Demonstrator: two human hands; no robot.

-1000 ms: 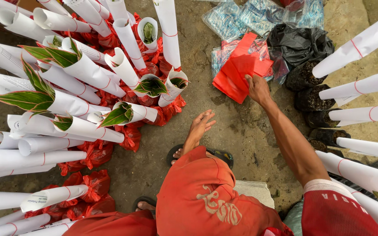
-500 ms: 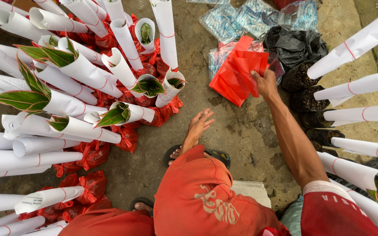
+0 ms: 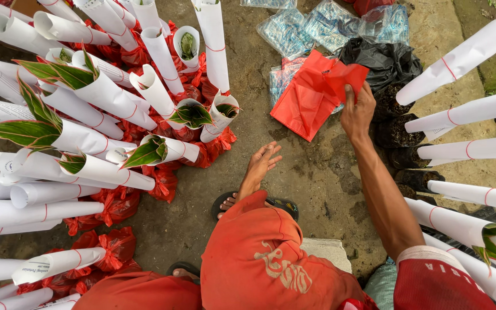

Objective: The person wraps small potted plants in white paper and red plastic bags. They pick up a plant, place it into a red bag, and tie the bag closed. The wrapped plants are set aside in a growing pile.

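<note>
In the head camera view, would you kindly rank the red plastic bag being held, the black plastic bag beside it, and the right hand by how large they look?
1. Red plastic bag, largest.
2. Black plastic bag, somewhat smaller, though partly hidden, so unsure.
3. Right hand, which grips the red bag's corner, clearly smallest.

The right hand (image 3: 357, 112) is gripping a thin red plastic bag (image 3: 311, 95) off a stack; the left hand (image 3: 262, 163) is hanging open above bare ground, beside white paper-wrapped potted plants (image 3: 162, 150).
</note>
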